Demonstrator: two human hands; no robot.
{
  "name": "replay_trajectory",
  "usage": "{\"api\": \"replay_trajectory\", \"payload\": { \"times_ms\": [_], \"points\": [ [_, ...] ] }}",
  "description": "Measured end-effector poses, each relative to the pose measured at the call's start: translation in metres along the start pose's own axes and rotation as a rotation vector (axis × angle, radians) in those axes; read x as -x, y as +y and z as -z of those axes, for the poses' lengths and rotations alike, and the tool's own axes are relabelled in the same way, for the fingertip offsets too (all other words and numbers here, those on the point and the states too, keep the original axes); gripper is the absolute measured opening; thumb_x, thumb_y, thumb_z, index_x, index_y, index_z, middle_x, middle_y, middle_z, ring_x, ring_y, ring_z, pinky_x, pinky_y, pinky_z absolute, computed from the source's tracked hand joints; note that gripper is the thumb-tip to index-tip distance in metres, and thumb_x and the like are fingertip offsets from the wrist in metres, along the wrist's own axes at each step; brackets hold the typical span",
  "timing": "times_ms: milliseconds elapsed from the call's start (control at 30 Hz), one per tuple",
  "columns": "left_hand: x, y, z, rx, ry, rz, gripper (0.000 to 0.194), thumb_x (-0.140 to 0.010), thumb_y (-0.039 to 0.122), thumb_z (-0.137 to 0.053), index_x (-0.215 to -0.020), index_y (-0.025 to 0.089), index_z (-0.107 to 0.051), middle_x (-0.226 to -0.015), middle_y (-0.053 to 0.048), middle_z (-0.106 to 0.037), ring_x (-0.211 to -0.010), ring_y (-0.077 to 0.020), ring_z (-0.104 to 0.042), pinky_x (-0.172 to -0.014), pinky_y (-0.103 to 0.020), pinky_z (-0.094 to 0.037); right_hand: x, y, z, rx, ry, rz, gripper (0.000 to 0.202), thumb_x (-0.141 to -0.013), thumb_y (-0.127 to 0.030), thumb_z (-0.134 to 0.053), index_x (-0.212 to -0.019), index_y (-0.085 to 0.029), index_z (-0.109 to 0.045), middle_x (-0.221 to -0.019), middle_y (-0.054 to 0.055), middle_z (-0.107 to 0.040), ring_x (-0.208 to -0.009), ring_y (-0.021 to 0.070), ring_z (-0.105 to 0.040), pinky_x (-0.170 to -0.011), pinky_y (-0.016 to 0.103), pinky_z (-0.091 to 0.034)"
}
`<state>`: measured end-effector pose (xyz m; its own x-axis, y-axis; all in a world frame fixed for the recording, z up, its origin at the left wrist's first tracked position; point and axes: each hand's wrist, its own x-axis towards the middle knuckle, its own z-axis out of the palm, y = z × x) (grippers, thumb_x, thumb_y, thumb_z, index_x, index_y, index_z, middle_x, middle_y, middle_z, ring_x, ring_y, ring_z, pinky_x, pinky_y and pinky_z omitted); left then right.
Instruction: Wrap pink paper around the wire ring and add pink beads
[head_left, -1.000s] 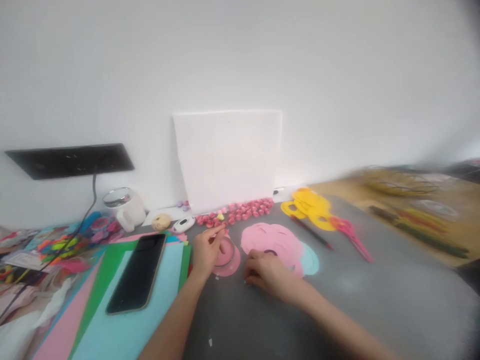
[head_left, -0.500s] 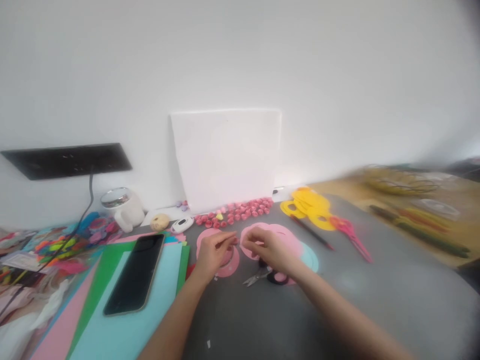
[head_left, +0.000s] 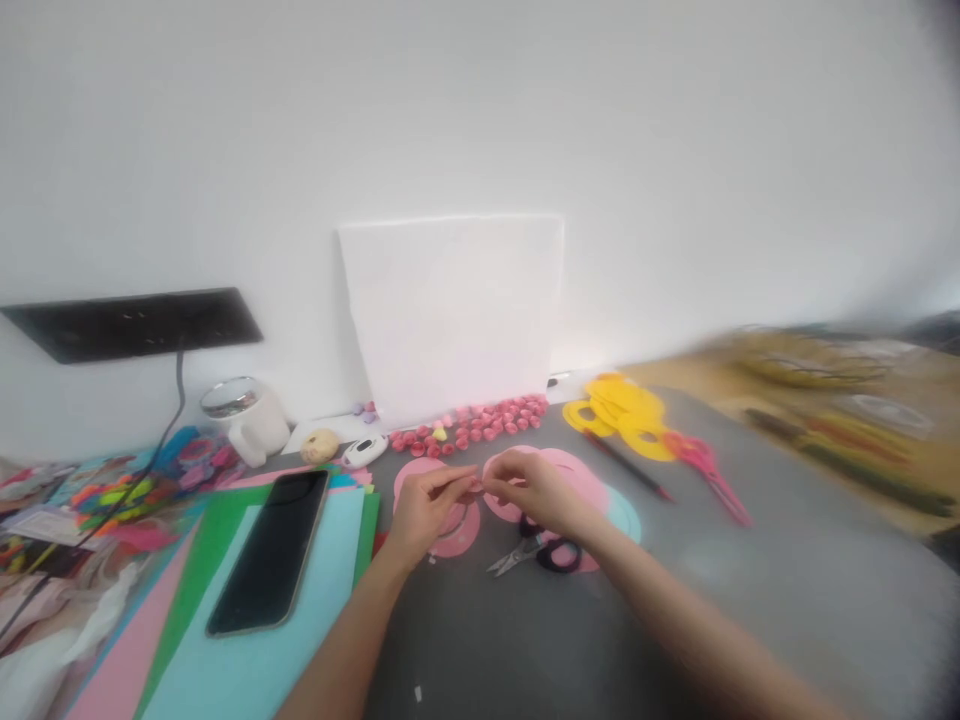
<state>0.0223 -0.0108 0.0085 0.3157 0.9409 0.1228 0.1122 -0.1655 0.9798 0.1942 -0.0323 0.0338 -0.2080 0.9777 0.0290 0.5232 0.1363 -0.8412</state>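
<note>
Small pink piece (head_left: 475, 485) at centre frame, above the surface (head_left: 457, 650), between the two hands. Left hand (head_left: 420, 512): fingers closed in a pinch on it, pointing right; piece at their tips. Right hand (head_left: 541, 494): fingers curled, tips pointing left, just beside or touching the piece's right side; cannot tell if they grip. Left looks the nearer hand, by little. Piece's long axis: too small and blurred to tell. Pink paper discs (head_left: 459, 543) lie below the left fingers, more pink paper (head_left: 581, 482) beyond the right hand. Black-handled scissors (head_left: 516, 556) below the right hand, blades toward lower left.
</note>
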Motion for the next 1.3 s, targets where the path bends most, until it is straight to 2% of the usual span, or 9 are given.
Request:
{"api": "replay_trajectory", "payload": {
  "times_ms": [233, 367, 600, 733, 833, 933, 1033, 1133, 1300],
  "points": [
    [-0.001, -0.003, 0.0, 0.027, 0.006, -0.017, 0.022, -0.074, 0.031, -0.063, -0.089, 0.018, -0.073, -0.085, -0.005, -0.074, -0.074, -0.023, -0.07, -0.075, -0.036, -0.057, -0.003, 0.005, -0.003, -0.014, 0.017, 0.013, 0.017, -0.077, -0.029, -0.052, -0.068, -0.016, -0.059, -0.07, 0.0, -0.062, -0.064, 0.0126, -0.056, -0.062, 0.024, -0.045],
    [-0.001, -0.004, 0.0, 0.057, 0.022, -0.004, 0.019, -0.074, 0.028, -0.064, -0.088, 0.019, -0.073, -0.086, -0.005, -0.074, -0.074, -0.0225, -0.07, -0.076, -0.035, -0.056, -0.002, -0.002, -0.005, 0.008, 0.049, 0.017, 0.018, -0.076, -0.029, -0.052, -0.065, -0.016, -0.059, -0.069, 0.001, -0.063, -0.066, 0.0138, -0.058, -0.063, 0.024, -0.045],
    [-0.001, -0.009, -0.001, 0.037, 0.102, -0.033, 0.02, -0.073, 0.028, -0.064, -0.088, 0.017, -0.072, -0.086, -0.006, -0.073, -0.076, -0.0221, -0.07, -0.077, -0.035, -0.056, -0.004, -0.006, -0.018, 0.063, 0.225, -0.059, 0.016, -0.074, -0.029, -0.055, -0.064, -0.017, -0.055, -0.063, 0.003, -0.064, -0.058, 0.0149, -0.059, -0.051, 0.024, -0.042],
    [-0.002, -0.009, -0.001, 0.041, 0.199, -0.074, 0.021, -0.073, 0.03, -0.064, -0.089, 0.017, -0.072, -0.09, -0.006, -0.073, -0.078, -0.0218, -0.069, -0.078, -0.036, -0.056, -0.016, 0.001, -0.025, -0.103, 0.298, -0.023, 0.012, -0.069, -0.025, -0.061, -0.073, -0.018, -0.052, -0.068, 0.001, -0.067, -0.064, 0.0157, -0.063, -0.056, 0.024, -0.046],
    [-0.003, -0.008, 0.001, 0.023, 0.257, -0.093, 0.022, -0.074, 0.03, -0.063, -0.09, 0.018, -0.072, -0.096, -0.006, -0.072, -0.078, -0.0211, -0.069, -0.076, -0.035, -0.056, -0.026, 0.002, -0.027, -0.24, 0.278, 0.025, 0.018, -0.068, -0.022, -0.062, -0.084, -0.018, -0.054, -0.075, 0.003, -0.07, -0.07, 0.017, -0.066, -0.062, 0.027, -0.048],
    [-0.004, -0.009, 0.005, 0.028, 0.301, -0.099, 0.025, -0.076, 0.031, -0.062, -0.093, 0.016, -0.071, -0.091, -0.007, -0.073, -0.068, -0.0191, -0.069, -0.068, -0.032, -0.057, -0.035, 0.001, -0.029, -0.292, 0.245, 0.004, 0.021, -0.067, -0.023, -0.063, -0.086, -0.017, -0.055, -0.068, 0.002, -0.069, -0.063, 0.0178, -0.065, -0.06, 0.028, -0.048],
    [-0.005, -0.012, 0.008, 0.007, 0.347, -0.113, 0.028, -0.075, 0.033, -0.062, -0.095, 0.014, -0.071, -0.081, -0.007, -0.074, -0.061, -0.0171, -0.067, -0.063, -0.029, -0.056, -0.044, 0.002, -0.032, -0.466, 0.156, 0.004, 0.022, -0.066, -0.025, -0.065, -0.083, -0.015, -0.055, -0.063, 0.002, -0.066, -0.059, 0.0168, -0.063, -0.059, 0.028, -0.048],
    [-0.006, -0.013, 0.011, 0.002, 0.407, -0.097, 0.03, -0.075, 0.033, -0.063, -0.096, 0.013, -0.071, -0.076, -0.007, -0.073, -0.059, -0.0159, -0.064, -0.061, -0.028, -0.055, -0.049, 0.002, -0.033, -0.634, 0.035, 0.054, 0.02, -0.068, -0.03, -0.065, -0.077, -0.014, -0.056, -0.069, 0.003, -0.065, -0.065, 0.016, -0.063, -0.063, 0.03, -0.049],
    [-0.006, -0.013, 0.012, -0.012, 0.429, -0.081, 0.031, -0.074, 0.034, -0.063, -0.096, 0.014, -0.07, -0.07, -0.005, -0.072, -0.058, -0.016, -0.063, -0.061, -0.027, -0.054, -0.051, -0.002, -0.029, -0.648, -0.043, 0.104, 0.019, -0.069, -0.032, -0.066, -0.073, -0.014, -0.06, -0.069, 0.001, -0.062, -0.066, 0.0128, -0.059, -0.066, 0.028, -0.047]
  ]
}}
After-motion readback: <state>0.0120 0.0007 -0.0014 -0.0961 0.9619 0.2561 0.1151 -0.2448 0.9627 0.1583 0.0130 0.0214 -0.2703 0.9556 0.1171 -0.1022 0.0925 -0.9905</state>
